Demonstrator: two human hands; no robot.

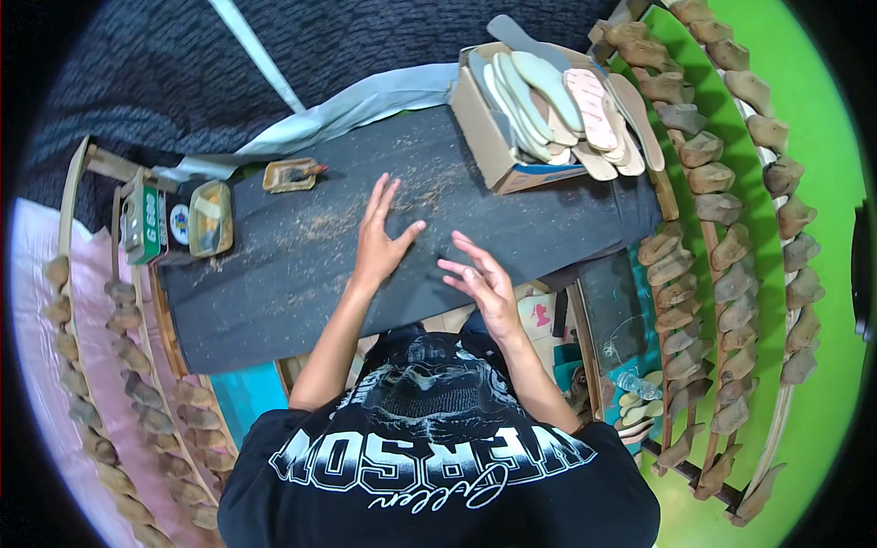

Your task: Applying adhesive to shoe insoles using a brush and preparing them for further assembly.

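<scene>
My left hand (379, 239) hovers above the middle of a dark cloth-covered table (301, 306), its fingers stretched out and the thumb apart. Lower and to the right, my right hand (487, 290) is held near the table's front edge, fingers spread and slightly bent. Nothing is in either hand, and the two do not touch. Beneath and beyond them, brown shavings (338, 215) are scattered over the cloth. At the back right stands a cardboard box (489, 137) heaped with shoe insoles (544, 87), some pale green, one pink.
Wooden shoe lasts (717, 178) line tall racks at the right, and more lasts (142, 388) hang at the left. A green tin (146, 219), a tray with yellowish contents (212, 217) and a small tray (290, 175) stand at the table's left. A plastic bottle (637, 384) lies lower right.
</scene>
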